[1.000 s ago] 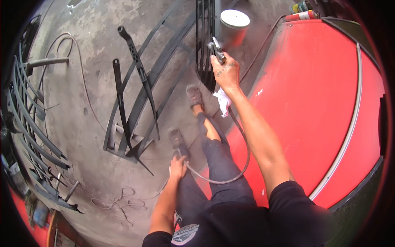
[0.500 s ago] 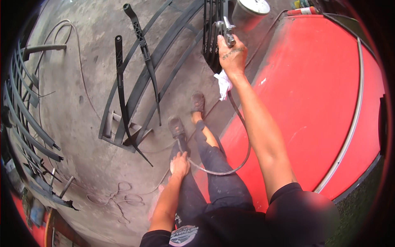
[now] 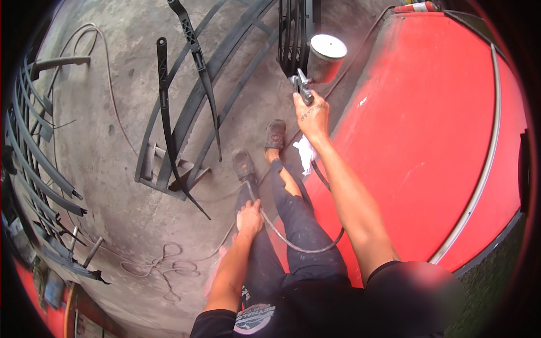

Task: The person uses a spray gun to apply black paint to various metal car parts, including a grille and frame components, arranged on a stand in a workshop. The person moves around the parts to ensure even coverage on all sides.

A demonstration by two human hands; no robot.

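My right hand (image 3: 313,115) is closed round the handle of a metal spray gun (image 3: 303,85), whose cup with a white top (image 3: 327,56) sits on its far right. The gun is at the near end of a black slatted part (image 3: 293,42). A white cloth (image 3: 305,153) hangs below that hand, and an air hose (image 3: 307,248) loops from there across my legs. My left hand (image 3: 249,218), over my left thigh, is closed on the hose. Further left, two long black wiper arms (image 3: 164,98) (image 3: 197,59) rest over a dark curved frame (image 3: 181,132).
A big red panel (image 3: 428,141) with a grey strip (image 3: 476,197) fills the right side. Several dark curved bars (image 3: 42,152) stand at the left edge. Thin cord (image 3: 160,266) lies tangled on the concrete floor (image 3: 112,186). My shoes are in the middle.
My right hand has drawn the spray gun back toward me, and the gun's cup now shows whole. My left hand has shifted slightly up and right with the hose.
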